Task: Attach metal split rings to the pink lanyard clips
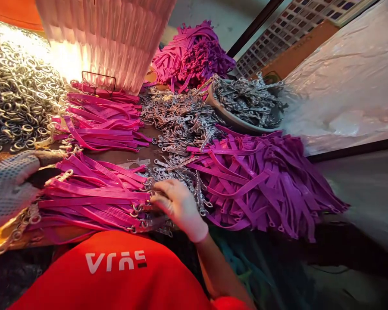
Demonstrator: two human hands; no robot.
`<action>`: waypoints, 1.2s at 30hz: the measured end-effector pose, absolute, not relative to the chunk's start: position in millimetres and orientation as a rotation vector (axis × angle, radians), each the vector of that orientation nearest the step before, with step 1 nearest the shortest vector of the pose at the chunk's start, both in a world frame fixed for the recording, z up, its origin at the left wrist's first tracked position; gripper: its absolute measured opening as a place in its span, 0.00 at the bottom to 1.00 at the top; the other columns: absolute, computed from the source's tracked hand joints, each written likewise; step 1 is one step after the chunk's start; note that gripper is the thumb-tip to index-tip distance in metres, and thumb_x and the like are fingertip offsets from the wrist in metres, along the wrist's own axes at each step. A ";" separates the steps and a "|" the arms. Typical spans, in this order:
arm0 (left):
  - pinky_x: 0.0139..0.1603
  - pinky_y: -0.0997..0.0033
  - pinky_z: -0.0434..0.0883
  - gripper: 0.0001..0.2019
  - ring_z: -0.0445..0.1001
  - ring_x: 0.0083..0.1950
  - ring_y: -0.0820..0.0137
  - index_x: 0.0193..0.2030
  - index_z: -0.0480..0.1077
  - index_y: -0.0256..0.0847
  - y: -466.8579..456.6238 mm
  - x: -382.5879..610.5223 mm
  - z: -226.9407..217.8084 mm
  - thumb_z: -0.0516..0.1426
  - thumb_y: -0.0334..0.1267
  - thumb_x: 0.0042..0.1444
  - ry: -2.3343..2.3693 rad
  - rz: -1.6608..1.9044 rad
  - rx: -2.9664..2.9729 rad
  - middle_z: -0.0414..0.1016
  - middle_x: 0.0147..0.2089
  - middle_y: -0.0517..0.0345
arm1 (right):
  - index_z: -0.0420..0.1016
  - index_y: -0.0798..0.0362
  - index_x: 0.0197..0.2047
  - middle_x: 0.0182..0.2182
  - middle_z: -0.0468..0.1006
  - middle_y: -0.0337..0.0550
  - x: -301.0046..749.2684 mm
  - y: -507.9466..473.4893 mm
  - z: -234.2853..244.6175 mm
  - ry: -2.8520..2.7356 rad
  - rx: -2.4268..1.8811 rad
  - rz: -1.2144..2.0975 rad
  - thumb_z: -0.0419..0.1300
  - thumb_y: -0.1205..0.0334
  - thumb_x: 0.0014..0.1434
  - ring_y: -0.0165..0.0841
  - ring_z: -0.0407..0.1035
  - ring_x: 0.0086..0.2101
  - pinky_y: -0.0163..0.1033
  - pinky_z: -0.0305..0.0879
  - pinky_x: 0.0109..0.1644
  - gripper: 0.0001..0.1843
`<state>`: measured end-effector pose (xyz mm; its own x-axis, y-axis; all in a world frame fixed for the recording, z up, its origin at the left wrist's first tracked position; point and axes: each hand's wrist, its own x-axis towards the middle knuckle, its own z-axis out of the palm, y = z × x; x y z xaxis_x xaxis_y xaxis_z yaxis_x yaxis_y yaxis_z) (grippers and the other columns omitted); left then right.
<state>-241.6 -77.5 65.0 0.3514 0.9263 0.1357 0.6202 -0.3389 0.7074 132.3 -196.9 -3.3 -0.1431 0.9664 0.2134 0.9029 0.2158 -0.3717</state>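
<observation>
A layer of pink straps with metal rings and snap hooks at their ends lies in front of me. My left hand, in a white glove with blue dots and dark finger ends, is at the straps' left ends, its fingers closed around part of a strap end. My right hand, in a plain white glove, pinches the right end of a strap beside several metal rings. Its fingertips partly hide that end. Metal snap hooks lie heaped just beyond my right hand.
A second row of pink straps lies behind. Metal rings are heaped at the left. Loose purple straps spread at the right, with another pile behind. A bowl holds more hooks. Corrugated sheet stands at the back.
</observation>
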 end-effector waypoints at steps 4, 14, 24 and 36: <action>0.22 0.74 0.64 0.12 0.64 0.23 0.73 0.46 0.79 0.47 -103.7 -189.3 48.9 0.58 0.46 0.60 1.273 0.680 1.320 0.76 0.31 0.59 | 0.79 0.51 0.48 0.48 0.79 0.54 177.6 -157.7 -24.1 -2.022 -2.121 -0.158 0.60 0.63 0.65 0.48 0.68 0.50 0.50 0.62 0.51 0.10; 0.17 0.79 0.55 0.29 0.60 0.19 0.77 0.66 0.64 0.42 -126.4 -108.7 22.7 0.61 0.40 0.57 0.756 0.309 0.912 0.72 0.29 0.61 | 0.76 0.46 0.50 0.42 0.82 0.40 112.1 -154.9 -1.9 -1.760 -1.452 0.567 0.55 0.59 0.70 0.33 0.75 0.41 0.40 0.70 0.50 0.10; 0.38 0.71 0.73 0.27 0.75 0.40 0.67 0.56 0.71 0.40 -121.7 -121.0 24.7 0.64 0.32 0.47 0.751 0.488 1.090 0.77 0.41 0.56 | 0.79 0.47 0.46 0.40 0.82 0.35 55.9 -156.0 32.7 -1.956 -1.334 1.010 0.61 0.69 0.62 0.31 0.75 0.41 0.34 0.68 0.48 0.12; 0.17 0.81 0.54 0.18 0.57 0.18 0.80 0.39 0.73 0.37 -140.1 -133.6 8.2 0.62 0.53 0.59 0.833 0.522 0.884 0.67 0.21 0.63 | 0.78 0.50 0.44 0.39 0.80 0.38 54.3 -171.2 22.4 -1.481 -1.512 0.861 0.62 0.59 0.60 0.31 0.74 0.39 0.35 0.71 0.45 0.10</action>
